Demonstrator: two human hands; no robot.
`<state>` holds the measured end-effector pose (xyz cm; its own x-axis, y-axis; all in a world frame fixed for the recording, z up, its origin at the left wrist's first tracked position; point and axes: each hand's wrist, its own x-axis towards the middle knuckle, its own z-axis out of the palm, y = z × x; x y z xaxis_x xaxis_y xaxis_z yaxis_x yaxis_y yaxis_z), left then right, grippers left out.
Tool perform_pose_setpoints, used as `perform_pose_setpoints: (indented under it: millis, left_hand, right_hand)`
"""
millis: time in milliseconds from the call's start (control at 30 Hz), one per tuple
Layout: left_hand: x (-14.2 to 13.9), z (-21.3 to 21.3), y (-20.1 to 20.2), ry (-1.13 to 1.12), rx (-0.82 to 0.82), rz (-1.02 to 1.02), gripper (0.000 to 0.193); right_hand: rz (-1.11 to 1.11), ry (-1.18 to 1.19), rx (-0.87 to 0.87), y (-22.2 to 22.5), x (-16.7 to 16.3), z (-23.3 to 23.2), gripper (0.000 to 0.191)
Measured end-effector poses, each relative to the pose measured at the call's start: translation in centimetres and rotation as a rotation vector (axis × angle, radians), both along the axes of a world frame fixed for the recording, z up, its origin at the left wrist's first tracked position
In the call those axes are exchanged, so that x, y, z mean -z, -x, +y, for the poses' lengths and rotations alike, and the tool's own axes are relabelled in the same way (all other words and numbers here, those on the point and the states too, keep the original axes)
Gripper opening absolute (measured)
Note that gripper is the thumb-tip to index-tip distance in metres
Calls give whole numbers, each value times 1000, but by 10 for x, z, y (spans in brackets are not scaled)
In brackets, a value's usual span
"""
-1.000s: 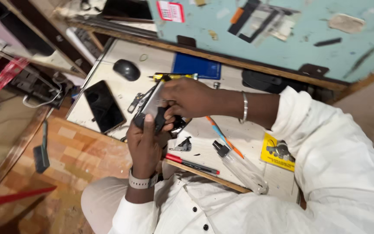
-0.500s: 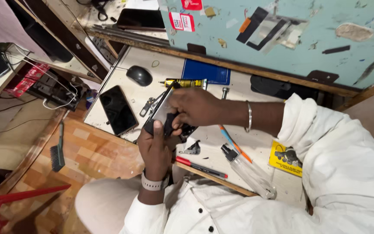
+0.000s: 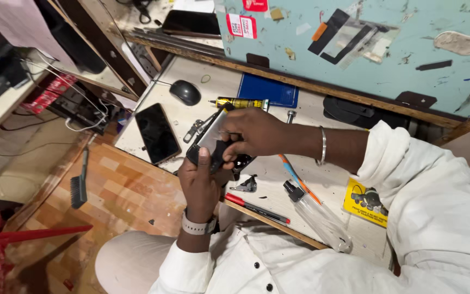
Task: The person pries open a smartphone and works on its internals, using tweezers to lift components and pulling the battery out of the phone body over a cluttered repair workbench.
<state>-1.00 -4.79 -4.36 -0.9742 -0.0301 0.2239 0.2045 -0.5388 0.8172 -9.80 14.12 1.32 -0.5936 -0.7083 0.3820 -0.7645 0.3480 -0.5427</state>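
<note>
Both hands cover most of the small dark handheld device; its lower end is hidden. The yellow printed card slips under the white sleeve.

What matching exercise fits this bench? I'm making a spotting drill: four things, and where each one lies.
Things:
1. computer mouse
2. dark phone
3. clear bottle
4. red pen

Places:
A. right of the hands, lying flat with a black cap
B. near edge of the bench
C. far left, by the blue pad
D. face up, left of the hands

Pairs: 1-C, 2-D, 3-A, 4-B
</note>
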Motion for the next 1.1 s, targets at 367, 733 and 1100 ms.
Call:
perform_pose_setpoints:
  millis: [367,733,1100]
  left_hand:
    - [-15,5,-1,242,-78,92,32]
    - [-16,0,-8,365,-122,153,32]
    - [-1,4,-6,170,-112,103,34]
  right_hand:
    - [-135,6,82,-9,-13,-5,36]
    - [113,46,-18,-1,7,-5,30]
    - [-28,43,-1,-12,-6,-6,34]
